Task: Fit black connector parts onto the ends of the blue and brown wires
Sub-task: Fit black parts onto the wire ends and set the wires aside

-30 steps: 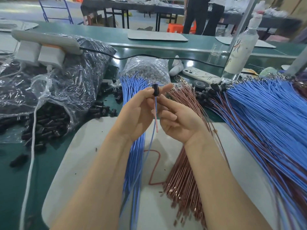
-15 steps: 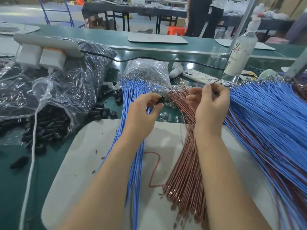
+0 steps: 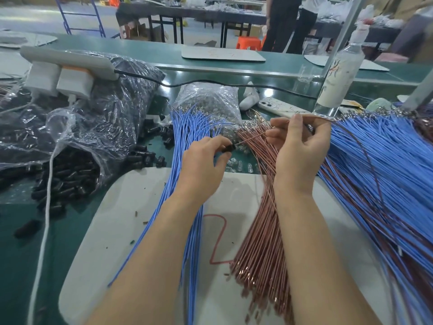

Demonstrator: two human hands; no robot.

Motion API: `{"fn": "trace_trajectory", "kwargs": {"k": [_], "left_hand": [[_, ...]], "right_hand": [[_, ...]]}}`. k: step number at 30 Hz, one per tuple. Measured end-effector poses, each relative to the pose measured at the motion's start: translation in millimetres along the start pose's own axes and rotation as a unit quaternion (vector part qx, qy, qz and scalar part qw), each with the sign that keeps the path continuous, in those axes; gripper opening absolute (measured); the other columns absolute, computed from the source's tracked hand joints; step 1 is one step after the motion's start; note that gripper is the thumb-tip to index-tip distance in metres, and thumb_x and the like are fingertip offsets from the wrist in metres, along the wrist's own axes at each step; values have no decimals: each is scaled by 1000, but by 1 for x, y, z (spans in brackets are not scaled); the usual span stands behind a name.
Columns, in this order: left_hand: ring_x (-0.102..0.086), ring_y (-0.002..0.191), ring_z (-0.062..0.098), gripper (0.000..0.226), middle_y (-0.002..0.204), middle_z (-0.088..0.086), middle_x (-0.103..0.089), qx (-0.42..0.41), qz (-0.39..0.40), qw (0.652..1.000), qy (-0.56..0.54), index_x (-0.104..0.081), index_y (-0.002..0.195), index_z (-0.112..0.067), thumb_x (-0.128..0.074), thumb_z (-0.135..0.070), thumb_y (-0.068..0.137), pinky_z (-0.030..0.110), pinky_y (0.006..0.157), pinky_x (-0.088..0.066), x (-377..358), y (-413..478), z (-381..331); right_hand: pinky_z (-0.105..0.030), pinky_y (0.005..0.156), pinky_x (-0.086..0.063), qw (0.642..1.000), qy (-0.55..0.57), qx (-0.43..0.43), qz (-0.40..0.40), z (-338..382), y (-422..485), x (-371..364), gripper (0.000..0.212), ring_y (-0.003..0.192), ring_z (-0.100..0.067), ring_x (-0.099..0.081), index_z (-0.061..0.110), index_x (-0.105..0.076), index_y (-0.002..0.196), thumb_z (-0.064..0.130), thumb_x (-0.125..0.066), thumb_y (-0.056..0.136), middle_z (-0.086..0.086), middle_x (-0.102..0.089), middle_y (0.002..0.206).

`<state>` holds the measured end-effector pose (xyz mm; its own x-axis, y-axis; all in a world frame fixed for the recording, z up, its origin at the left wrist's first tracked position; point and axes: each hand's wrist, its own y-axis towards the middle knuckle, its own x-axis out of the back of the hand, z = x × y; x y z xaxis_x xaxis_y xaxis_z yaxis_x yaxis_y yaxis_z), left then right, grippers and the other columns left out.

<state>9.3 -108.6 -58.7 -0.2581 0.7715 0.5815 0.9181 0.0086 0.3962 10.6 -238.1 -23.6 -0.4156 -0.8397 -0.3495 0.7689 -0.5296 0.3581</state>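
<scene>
Dark green bench. Bears at the near middle a pale grey rounded mat, with a sheaf of thin blue wires and a sheaf of coppery brown wires side by side across it. Carries at left a crumpled clear plastic bag of small black connector parts, with loose black parts spilled beside it; at right a broad fan of blue wires; farther back a white phone and a tall pale plastic bottle.

Bare left hand, bare right hand, bare forearms, short nails

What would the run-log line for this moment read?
left hand: pinches small black plastic connector | right hand: holds thin brown wire | wire tip at connector mouth, seating unclear | stage: brown-wire fitting
</scene>
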Motion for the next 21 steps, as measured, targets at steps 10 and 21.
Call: {"fn": "trace_trajectory", "kwargs": {"k": [10, 21], "left_hand": [[-54, 98, 26, 20, 100, 3, -63, -19, 14, 999, 25, -65, 111, -14, -58, -15, 91, 46, 92, -41, -1, 1, 1], [-52, 99, 25, 23, 101, 0, -64, -37, 6, 998, 56, -65, 114, -18, -58, -19, 92, 46, 93, -39, -1, -1, -2]], "right_hand": [[-21, 53, -49, 997, -68, 26, 19, -5, -2, -2, 6, 54, -16, -62, 13, -45, 94, 12, -44, 100, -7, -67, 76], [-24, 56, -53, 988, -135, 74, 33, -10, -2, -2, 6, 55, -15, -64, 13, -48, 94, 14, -46, 99, -3, -68, 76]]}}
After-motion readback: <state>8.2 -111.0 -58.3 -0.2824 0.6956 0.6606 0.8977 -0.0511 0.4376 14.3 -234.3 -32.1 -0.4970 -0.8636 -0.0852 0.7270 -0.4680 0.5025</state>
